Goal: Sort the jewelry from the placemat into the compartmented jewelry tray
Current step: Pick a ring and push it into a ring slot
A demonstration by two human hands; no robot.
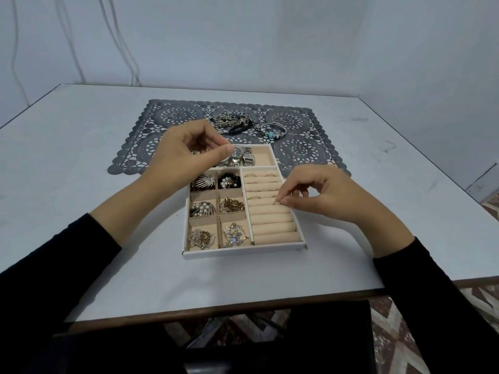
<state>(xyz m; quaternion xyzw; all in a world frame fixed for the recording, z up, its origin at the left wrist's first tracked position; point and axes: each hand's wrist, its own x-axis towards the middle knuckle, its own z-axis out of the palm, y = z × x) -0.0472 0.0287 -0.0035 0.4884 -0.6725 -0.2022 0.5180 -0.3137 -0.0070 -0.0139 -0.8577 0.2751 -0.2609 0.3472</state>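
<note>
The compartmented jewelry tray (243, 252) sits at the table's middle, its back end on a grey lace placemat (167, 114). Brooches and earrings fill its six small left cells, watches (244, 156) lie in the top cell, and rings sit in the ring rolls (272, 220) on the right. My right hand (321, 195) pinches a small ring at the ring rolls' right side. My left hand (186, 152) hovers over the tray's top left, thumb and forefinger pinched together; I cannot make out anything between them. Chains (232, 121), a beaded bangle (274, 130) and loose rings (283, 120) lie on the placemat.
The white table (81, 184) ends just before my lap, with patterned floor (480, 306) beyond its right edge. Cables (127, 49) hang down the wall behind the table's left side.
</note>
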